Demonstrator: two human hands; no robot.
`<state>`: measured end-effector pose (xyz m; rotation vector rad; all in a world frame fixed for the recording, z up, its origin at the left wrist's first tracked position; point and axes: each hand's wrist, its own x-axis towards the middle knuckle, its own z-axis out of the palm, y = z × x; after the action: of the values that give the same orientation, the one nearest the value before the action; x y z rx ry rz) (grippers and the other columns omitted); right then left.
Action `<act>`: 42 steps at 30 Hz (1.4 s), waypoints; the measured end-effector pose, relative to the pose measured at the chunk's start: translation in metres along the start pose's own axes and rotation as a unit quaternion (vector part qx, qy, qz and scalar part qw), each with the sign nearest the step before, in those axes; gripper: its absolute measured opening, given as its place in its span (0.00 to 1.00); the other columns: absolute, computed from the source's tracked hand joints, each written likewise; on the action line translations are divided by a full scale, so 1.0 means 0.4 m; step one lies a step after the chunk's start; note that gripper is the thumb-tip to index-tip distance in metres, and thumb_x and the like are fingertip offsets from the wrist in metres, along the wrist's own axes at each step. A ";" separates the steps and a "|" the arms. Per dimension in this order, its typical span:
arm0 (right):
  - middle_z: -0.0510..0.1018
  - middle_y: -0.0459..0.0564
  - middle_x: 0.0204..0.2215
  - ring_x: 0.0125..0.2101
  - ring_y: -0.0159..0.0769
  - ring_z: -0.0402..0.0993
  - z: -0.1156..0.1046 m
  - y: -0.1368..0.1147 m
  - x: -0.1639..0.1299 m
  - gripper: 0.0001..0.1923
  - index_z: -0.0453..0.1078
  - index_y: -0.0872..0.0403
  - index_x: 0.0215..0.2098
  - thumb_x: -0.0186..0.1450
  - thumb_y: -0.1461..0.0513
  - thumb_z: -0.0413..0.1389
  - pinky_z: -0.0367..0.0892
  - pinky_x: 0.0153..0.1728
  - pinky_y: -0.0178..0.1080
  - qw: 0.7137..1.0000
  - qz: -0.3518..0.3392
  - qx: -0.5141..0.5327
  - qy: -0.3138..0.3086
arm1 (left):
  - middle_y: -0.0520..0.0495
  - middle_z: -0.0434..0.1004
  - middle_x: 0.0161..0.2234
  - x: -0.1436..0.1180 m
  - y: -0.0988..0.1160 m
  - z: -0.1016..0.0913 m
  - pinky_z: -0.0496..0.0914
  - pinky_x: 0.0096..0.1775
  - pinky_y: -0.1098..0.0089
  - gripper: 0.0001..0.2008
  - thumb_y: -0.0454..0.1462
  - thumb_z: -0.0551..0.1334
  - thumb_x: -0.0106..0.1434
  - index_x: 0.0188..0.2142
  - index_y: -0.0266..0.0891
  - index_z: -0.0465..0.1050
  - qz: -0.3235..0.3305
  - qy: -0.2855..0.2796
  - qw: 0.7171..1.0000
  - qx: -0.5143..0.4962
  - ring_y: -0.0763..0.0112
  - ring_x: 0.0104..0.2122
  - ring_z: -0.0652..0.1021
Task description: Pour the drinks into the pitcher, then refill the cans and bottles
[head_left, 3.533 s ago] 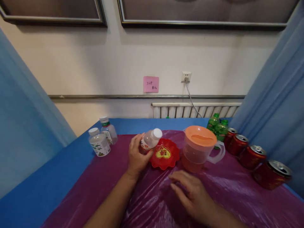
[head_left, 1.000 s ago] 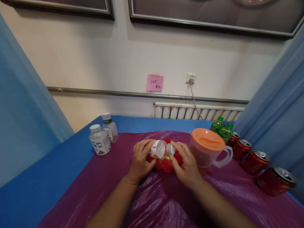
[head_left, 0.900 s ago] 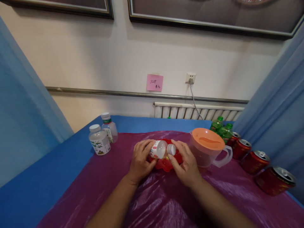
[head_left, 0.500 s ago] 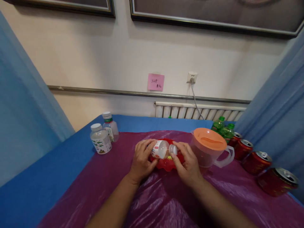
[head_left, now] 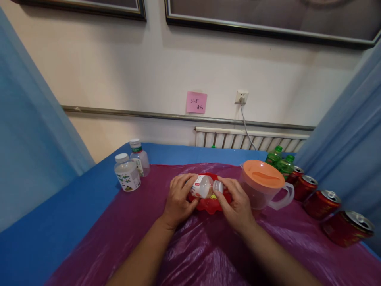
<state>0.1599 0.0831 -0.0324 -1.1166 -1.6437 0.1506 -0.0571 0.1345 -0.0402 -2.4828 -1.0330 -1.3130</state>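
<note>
1. Tabletop [head_left: 59, 222] under purple plastic sheet [head_left: 193, 254].
2. Orange-lidded jug [head_left: 262, 190] stands just right of my hands.
3. Red dish [head_left: 212, 204] sits beneath the bottle.
4. My left hand [head_left: 178, 198] grips the small bottle [head_left: 202, 186], tipped sideways over the dish.
5. My right hand [head_left: 238, 204] pinches its white cap [head_left: 219, 186].

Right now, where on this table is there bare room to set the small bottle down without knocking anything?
Bare purple sheet lies near the edge, between the forearms. More lies left of the left hand, short of the two white-capped bottles. The right is crowded: orange-lidded pitcher close beside the right hand, then green bottles and red cans. The red dish sits under the held bottle.
</note>
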 end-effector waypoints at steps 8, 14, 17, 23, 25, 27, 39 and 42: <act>0.74 0.55 0.52 0.54 0.43 0.73 0.000 -0.002 -0.004 0.23 0.67 0.46 0.63 0.70 0.62 0.55 0.71 0.55 0.48 0.999 -0.028 0.019 -0.005 | 0.39 0.73 0.56 -0.001 0.001 -0.002 0.65 0.58 0.52 0.31 0.35 0.66 0.59 0.62 0.42 0.65 -0.012 0.005 1.000 -0.004 0.53 0.55 0.73; 0.74 0.54 0.53 0.55 0.41 0.73 -0.002 -0.001 -0.001 0.22 0.68 0.46 0.60 0.69 0.65 0.55 0.70 0.57 0.47 0.998 -0.045 0.041 -0.007 | 0.40 0.74 0.56 -0.002 0.001 0.001 0.65 0.57 0.53 0.30 0.36 0.66 0.60 0.62 0.43 0.66 -0.027 -0.001 1.000 -0.007 0.53 0.55 0.73; 0.74 0.54 0.54 0.55 0.41 0.72 -0.002 -0.003 0.001 0.22 0.68 0.47 0.60 0.69 0.65 0.56 0.69 0.57 0.47 0.998 -0.046 0.034 -0.010 | 0.40 0.74 0.56 -0.001 0.001 0.001 0.65 0.57 0.53 0.30 0.36 0.66 0.60 0.62 0.43 0.66 -0.026 -0.003 1.000 -0.011 0.53 0.55 0.73; 0.75 0.56 0.53 0.54 0.43 0.74 0.000 -0.008 0.005 0.21 0.68 0.48 0.61 0.70 0.59 0.58 0.72 0.55 0.49 1.000 -0.008 0.014 0.005 | 0.39 0.73 0.56 0.002 0.006 -0.004 0.65 0.57 0.52 0.29 0.36 0.65 0.61 0.62 0.43 0.65 -0.021 0.001 1.000 -0.011 0.53 0.56 0.73; 0.76 0.56 0.52 0.52 0.44 0.75 0.001 -0.007 0.007 0.21 0.69 0.48 0.60 0.69 0.58 0.58 0.73 0.53 0.49 1.000 0.000 0.017 0.004 | 0.40 0.73 0.56 0.003 0.006 -0.004 0.65 0.57 0.52 0.29 0.36 0.65 0.61 0.61 0.43 0.65 -0.025 -0.002 1.000 -0.010 0.53 0.55 0.73; 0.77 0.56 0.51 0.51 0.44 0.76 0.001 -0.005 0.009 0.20 0.70 0.48 0.59 0.69 0.59 0.58 0.74 0.52 0.49 1.000 0.002 0.025 0.004 | 0.40 0.74 0.56 0.003 0.005 -0.005 0.65 0.58 0.52 0.29 0.36 0.65 0.61 0.61 0.43 0.65 -0.027 -0.007 1.000 -0.009 0.53 0.55 0.73; 0.76 0.55 0.55 0.50 0.41 0.77 0.015 0.010 0.000 0.22 0.67 0.46 0.63 0.72 0.57 0.54 0.74 0.50 0.47 0.990 0.070 0.116 0.048 | 0.40 0.74 0.56 -0.005 -0.025 0.003 0.66 0.59 0.49 0.31 0.36 0.67 0.60 0.62 0.43 0.66 -0.087 0.044 0.995 0.002 0.52 0.56 0.74; 0.77 0.54 0.53 0.49 0.39 0.77 0.027 0.016 -0.006 0.19 0.69 0.47 0.60 0.72 0.56 0.55 0.74 0.48 0.44 0.985 0.086 0.143 0.036 | 0.39 0.75 0.56 -0.003 -0.045 0.007 0.69 0.58 0.51 0.31 0.38 0.70 0.59 0.61 0.42 0.67 -0.148 0.123 0.981 -0.008 0.53 0.55 0.75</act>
<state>0.1547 0.0895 -0.0423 -1.0285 -1.4093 0.4392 -0.0670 0.1487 -0.0461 -2.1624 -1.3690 -1.6649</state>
